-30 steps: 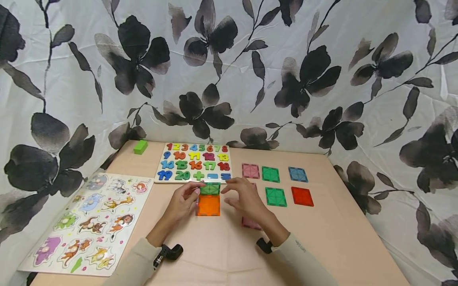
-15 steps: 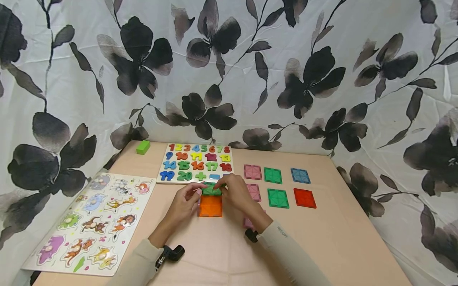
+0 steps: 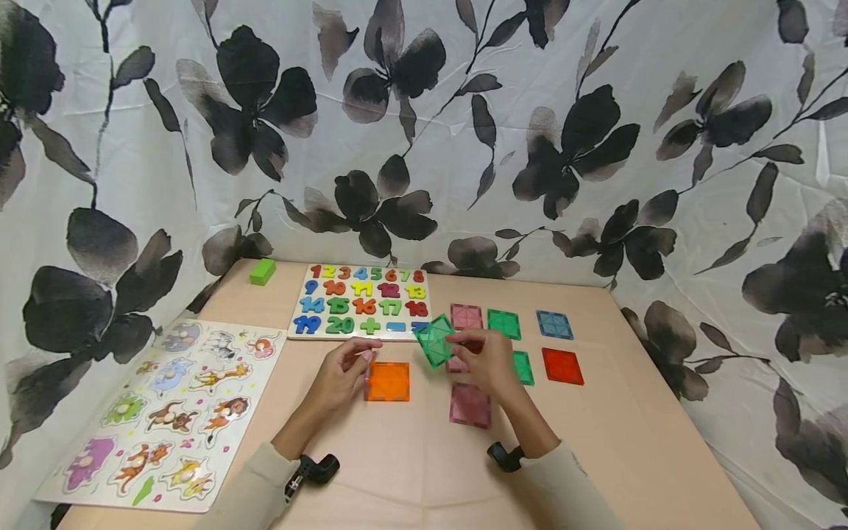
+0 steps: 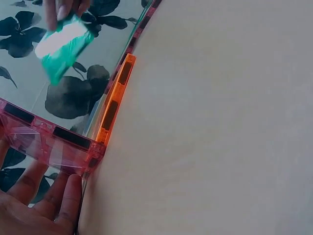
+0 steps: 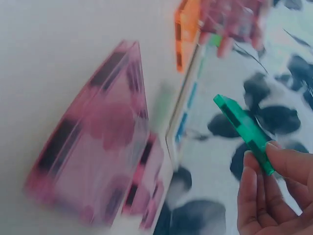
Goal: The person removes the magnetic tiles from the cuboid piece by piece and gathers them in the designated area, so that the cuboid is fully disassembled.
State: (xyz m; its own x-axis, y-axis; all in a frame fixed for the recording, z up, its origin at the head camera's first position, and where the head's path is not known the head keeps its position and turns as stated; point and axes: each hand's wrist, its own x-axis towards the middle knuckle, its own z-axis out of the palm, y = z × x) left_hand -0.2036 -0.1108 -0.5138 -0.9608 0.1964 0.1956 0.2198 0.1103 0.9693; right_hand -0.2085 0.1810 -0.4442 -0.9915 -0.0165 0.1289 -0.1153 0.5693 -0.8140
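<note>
My left hand (image 3: 336, 377) holds a pink magnetic tile (image 4: 61, 155) on edge at the left side of the orange magnetic tile (image 3: 388, 382), which lies flat on the table. In the left wrist view its fingers lie against the pink tile's outer face. A translucent green magnetic tile (image 3: 433, 340) is tilted in the air, pinched between the thumb and fingers of my right hand (image 3: 489, 361). That hand is right of the orange tile, above the pink tiles (image 3: 470, 406) on the table, and partly covers a second green tile (image 3: 523, 366).
A number puzzle board (image 3: 351, 296) lies behind the orange tile, an animal puzzle board (image 3: 228, 412) at the left. Blue (image 3: 554, 324) and red (image 3: 563, 366) tiles lie at the right. A green block (image 3: 262, 271) sits at the back left.
My right hand went to the green tile standing at the orange tile's back edge, took hold of it and carried it off to the right. My left hand has stayed in place.
</note>
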